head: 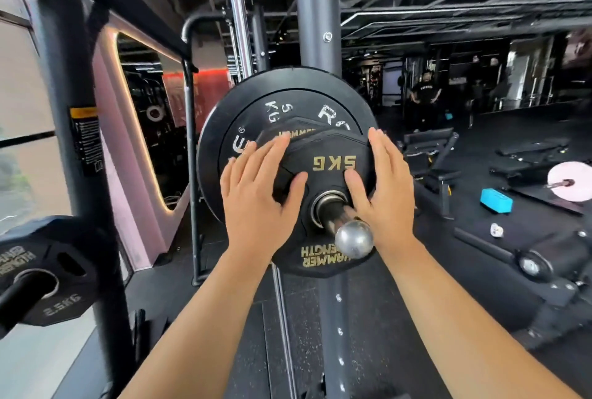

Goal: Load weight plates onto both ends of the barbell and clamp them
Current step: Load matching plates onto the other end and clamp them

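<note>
Mid-frame, pressing 5KG plate [333, 148] along barbell sleeve [354, 238] toward larger round plate [217, 129]; left hand [256, 193] and right hand [381, 187] flat on face, fingers straight, gripping nothing. No clamp on this end yet. Other end out of view.

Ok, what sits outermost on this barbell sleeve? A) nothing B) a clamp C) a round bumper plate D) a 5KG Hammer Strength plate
D: the left hand and right hand press flat on the 5KG Hammer Strength plate, frontmost on the barbell sleeve, whose end beyond it is bare.
</note>
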